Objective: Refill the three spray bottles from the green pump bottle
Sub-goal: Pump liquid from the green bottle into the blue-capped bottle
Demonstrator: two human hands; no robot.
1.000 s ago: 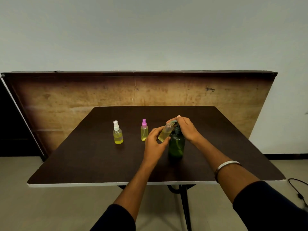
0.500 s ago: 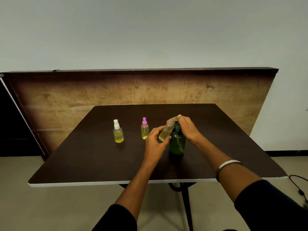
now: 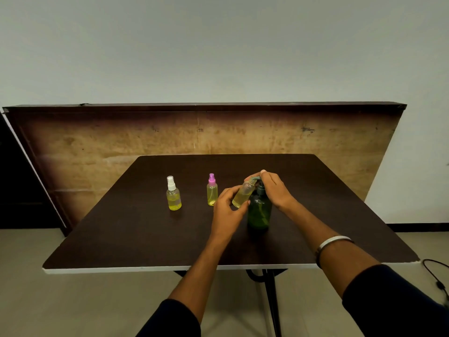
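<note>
Hardly anything moved since earlier frames: both hands same pose, view shifted slightly. Dark brown table [image 3: 136, 239], white front edge, pale wall behind, worn wooden board [image 3: 121, 142] leaning against wall, beige floor, black cable [image 3: 435, 276] far right of right hand. Left hand [image 3: 227, 211] grasps uncapped spray bottle [image 3: 243, 196], tilted, mouth up at pump spout. Right hand [image 3: 274, 189] curled over pump head of green pump bottle [image 3: 259, 212], pressing; bangle [image 3: 334, 240] on wrist. Pink-capped spray bottle [image 3: 212, 190] just left of left hand, white-capped spray bottle [image 3: 173, 194] farther left, both upright.
</note>
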